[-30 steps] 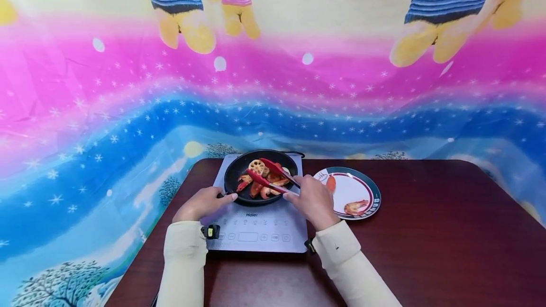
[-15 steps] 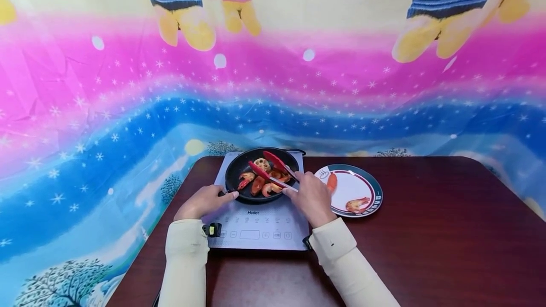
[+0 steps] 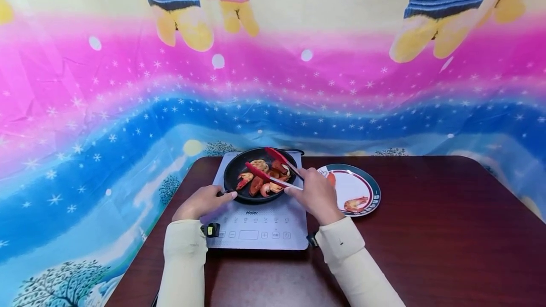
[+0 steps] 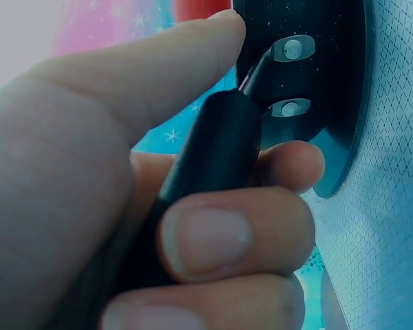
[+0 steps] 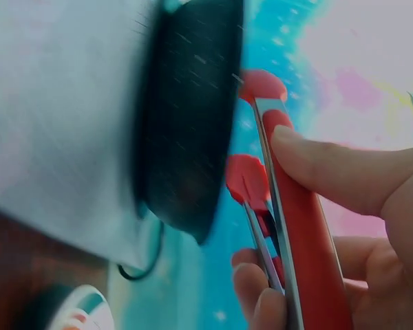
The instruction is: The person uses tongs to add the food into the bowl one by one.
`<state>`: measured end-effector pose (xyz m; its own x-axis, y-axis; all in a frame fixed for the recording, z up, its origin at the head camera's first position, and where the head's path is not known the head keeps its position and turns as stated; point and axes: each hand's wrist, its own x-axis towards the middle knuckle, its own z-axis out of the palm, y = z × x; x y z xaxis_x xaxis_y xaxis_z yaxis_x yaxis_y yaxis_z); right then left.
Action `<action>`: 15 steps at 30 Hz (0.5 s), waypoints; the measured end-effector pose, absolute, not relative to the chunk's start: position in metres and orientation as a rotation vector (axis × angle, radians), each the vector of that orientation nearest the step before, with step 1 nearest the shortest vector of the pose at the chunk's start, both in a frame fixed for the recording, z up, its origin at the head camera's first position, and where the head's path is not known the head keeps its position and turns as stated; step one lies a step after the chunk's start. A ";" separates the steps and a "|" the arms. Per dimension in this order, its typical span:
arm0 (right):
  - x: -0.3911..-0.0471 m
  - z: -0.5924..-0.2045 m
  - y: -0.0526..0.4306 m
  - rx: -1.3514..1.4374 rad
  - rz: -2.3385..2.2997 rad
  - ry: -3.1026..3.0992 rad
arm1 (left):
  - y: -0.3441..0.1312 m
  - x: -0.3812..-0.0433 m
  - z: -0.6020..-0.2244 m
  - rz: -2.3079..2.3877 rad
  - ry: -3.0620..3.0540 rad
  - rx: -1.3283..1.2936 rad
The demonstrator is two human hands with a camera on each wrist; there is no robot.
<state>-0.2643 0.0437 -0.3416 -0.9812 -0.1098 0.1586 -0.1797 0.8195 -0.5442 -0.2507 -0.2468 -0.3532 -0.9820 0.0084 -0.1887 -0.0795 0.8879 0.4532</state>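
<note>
My left hand (image 3: pixel 202 204) grips the black handle (image 4: pixel 217 148) of a dark frying pan (image 3: pixel 233 170), fingers curled round it in the left wrist view. In the pan lie a lotus root slice (image 3: pixel 258 165), a shrimp (image 3: pixel 244 180) at the left and several reddish-brown pieces. My right hand (image 3: pixel 317 196) holds red-and-silver tongs (image 3: pixel 261 172), thumb on one arm and fingers at the other. The tongs' red tips are spread apart over the pan; nothing shows pinched between them. In the right wrist view the pan's wall (image 5: pixel 189 124) hides the food.
The pan stands on a silver induction cooker (image 3: pixel 256 229) with a black cord behind. To its right, a green-rimmed plate (image 3: pixel 347 185) bears a shrimp (image 3: pixel 356 203) and an orange piece (image 3: pixel 331 179), partly behind my right hand. A printed curtain (image 3: pixel 273 84) hangs behind the dark table (image 3: pixel 448 221).
The tongs' tips have spread wider and shifted toward the pan's far side. My right hand has moved slightly right. The lotus root slice lies turned differently. My left hand keeps its hold.
</note>
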 end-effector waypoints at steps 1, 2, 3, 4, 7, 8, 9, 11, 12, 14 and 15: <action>-0.264 -0.339 0.051 0.249 0.903 -2.873 | -0.247 -0.250 -0.353 0.706 2.868 -0.052; -0.264 -0.335 0.059 0.273 0.930 -2.865 | -0.246 -0.250 -0.353 0.708 2.867 -0.049; -0.264 -0.332 0.068 0.294 0.961 -2.864 | -0.246 -0.250 -0.353 0.710 2.864 -0.044; -0.264 -0.328 0.078 0.311 0.994 -2.861 | -0.247 -0.250 -0.353 0.708 2.864 -0.039; -0.263 -0.319 0.111 0.325 1.045 -2.851 | -0.248 -0.250 -0.352 0.698 2.862 -0.028; -0.263 -0.317 0.121 0.325 1.042 -2.852 | -0.248 -0.251 -0.352 0.693 2.861 -0.026; -0.262 -0.315 0.131 0.320 1.032 -2.857 | -0.248 -0.251 -0.351 0.690 2.861 -0.024; -0.259 -0.312 0.150 0.313 0.988 -2.872 | -0.249 -0.251 -0.351 0.688 2.859 -0.022; -0.258 -0.311 0.158 0.309 0.974 -2.889 | -0.250 -0.251 -0.351 0.689 2.857 -0.021; -0.256 -0.309 0.172 0.296 0.945 -2.931 | -0.250 -0.250 -0.351 0.693 2.851 -0.023; -0.255 -0.309 0.178 0.284 0.942 -2.951 | -0.250 -0.250 -0.352 0.695 2.849 -0.022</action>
